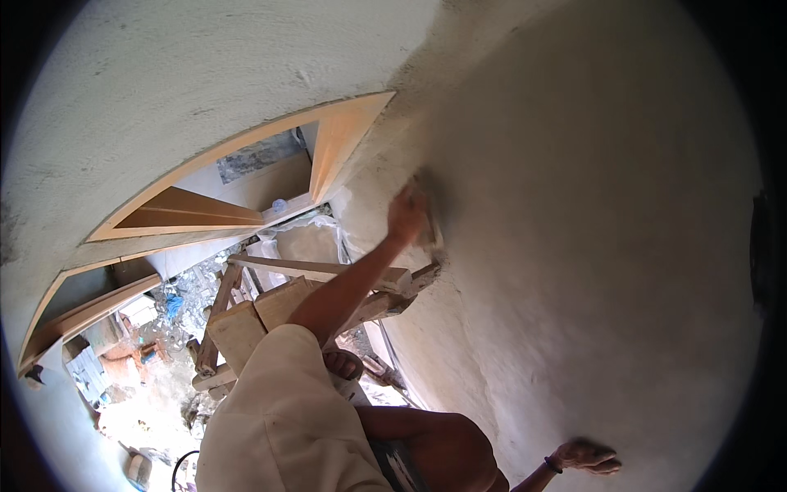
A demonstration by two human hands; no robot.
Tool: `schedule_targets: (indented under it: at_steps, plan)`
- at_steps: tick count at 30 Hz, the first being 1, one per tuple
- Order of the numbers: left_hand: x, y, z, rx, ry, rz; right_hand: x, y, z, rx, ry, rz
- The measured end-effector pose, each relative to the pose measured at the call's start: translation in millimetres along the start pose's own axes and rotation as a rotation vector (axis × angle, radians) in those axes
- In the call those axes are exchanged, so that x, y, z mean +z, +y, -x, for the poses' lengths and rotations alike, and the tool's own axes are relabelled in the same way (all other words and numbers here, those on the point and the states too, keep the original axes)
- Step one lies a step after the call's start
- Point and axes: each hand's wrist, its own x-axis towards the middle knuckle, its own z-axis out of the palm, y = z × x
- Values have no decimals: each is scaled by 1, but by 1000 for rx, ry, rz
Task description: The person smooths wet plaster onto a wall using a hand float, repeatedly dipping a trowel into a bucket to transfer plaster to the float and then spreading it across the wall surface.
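Note:
My left hand is closed round a flat plastering trowel, seen almost edge-on and blurred by motion. Its blade lies against the grey plastered wall, and the handle is hidden in my grip. Low on the right, my right hand, with a dark band at the wrist, is at the same wall. Its fingers are loosely bent and hold nothing I can see. Whether the palm touches the plaster, I cannot tell.
A timber scaffold stands below my left arm, with a bare foot beside its planks. Two wooden frames, one an upper frame, border openings on the left. Rubble and debris lie on the floor far below.

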Motion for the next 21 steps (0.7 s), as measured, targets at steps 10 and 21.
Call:
schedule_targets:
  at_steps: [10, 21]
  plan:
    - [64, 28, 40, 113, 178, 94, 9, -14, -3, 39, 82, 24]
    - [53, -4, 96, 79, 50, -9, 3, -12, -5, 16, 32, -32]
